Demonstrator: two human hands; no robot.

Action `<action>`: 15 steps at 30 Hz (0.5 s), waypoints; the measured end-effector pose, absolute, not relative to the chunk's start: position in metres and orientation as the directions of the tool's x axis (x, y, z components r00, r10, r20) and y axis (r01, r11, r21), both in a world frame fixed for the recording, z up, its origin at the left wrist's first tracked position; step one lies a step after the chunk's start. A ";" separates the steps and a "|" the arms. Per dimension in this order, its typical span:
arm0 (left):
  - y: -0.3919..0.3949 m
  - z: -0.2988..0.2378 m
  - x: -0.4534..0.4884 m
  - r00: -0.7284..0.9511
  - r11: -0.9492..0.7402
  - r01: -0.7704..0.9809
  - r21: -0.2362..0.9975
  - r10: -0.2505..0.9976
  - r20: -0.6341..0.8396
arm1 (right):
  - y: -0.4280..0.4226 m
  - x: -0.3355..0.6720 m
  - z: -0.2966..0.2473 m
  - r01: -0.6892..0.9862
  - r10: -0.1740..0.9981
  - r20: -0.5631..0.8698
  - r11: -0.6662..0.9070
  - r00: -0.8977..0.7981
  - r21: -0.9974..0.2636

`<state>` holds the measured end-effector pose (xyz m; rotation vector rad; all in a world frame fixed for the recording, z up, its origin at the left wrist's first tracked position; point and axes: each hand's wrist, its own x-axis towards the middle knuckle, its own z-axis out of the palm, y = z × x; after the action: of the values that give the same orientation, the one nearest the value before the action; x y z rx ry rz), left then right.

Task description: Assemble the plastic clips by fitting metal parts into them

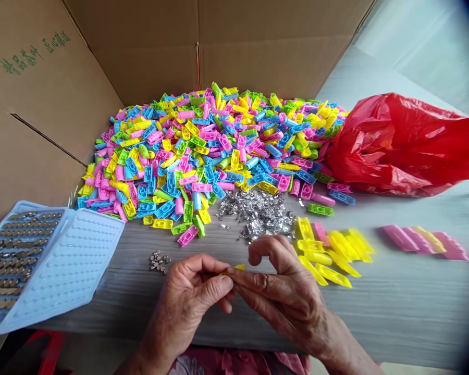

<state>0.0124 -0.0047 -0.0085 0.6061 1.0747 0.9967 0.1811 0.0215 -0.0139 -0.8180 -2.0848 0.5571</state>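
Pinched between the left hand [191, 307] and the right hand [285, 297], a small yellow plastic piece [239, 267] sat just above the grey wood-grain table [379, 317], nearly hidden by the hands (only a sliver of it showed). Both hands were closed on it at the fingertips, with the left thumb [214, 286] pressing from one side and the right forefinger [258, 278] meeting it from the other. That looked like the sound way to handle something so small: hands close together, fingertips doing the work, the piece held firmly against twisting. Just ahead of the hands lay a small cluster of round metal pieces [159, 261] and a heap of silver metal clips [258, 213]. To the right, yellow plastic strips [328, 255] lay loosely together, with pink plastic strips [426, 245] beyond them. A mound of mixed plastic pieces [187, 156] spread behind, beside a red plastic bag [406, 146], and a pale blue tray [82, 260] holding rows of metal discs [23, 245] sat at the left.
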 end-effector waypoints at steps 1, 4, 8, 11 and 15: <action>-0.004 -0.008 0.012 0.133 0.450 -0.360 0.817 0.892 -0.433 | 0.021 0.182 -0.015 0.349 0.715 0.524 0.690 -0.463 -0.634; -0.003 -0.005 0.012 0.125 0.461 -0.364 0.809 0.885 -0.448 | 0.021 0.183 -0.018 0.336 0.712 0.524 0.691 -0.468 -0.640; -0.002 -0.003 0.013 0.088 0.486 -0.384 0.785 0.866 -0.493 | 0.021 0.183 -0.018 0.396 0.688 0.545 0.724 -0.480 -0.564; -0.003 -0.002 0.014 0.073 0.492 -0.378 0.784 0.860 -0.505 | 0.021 0.184 -0.017 0.462 0.658 0.550 0.753 -0.514 -0.469; -0.004 -0.002 0.016 0.060 0.495 -0.361 0.790 0.858 -0.510 | 0.020 0.186 -0.015 0.530 0.632 0.553 0.768 -0.542 -0.358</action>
<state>0.0164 -0.0043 -0.0018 0.5315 1.1708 0.9913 0.1863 0.0200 -0.0151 -0.8626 -2.2729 0.1926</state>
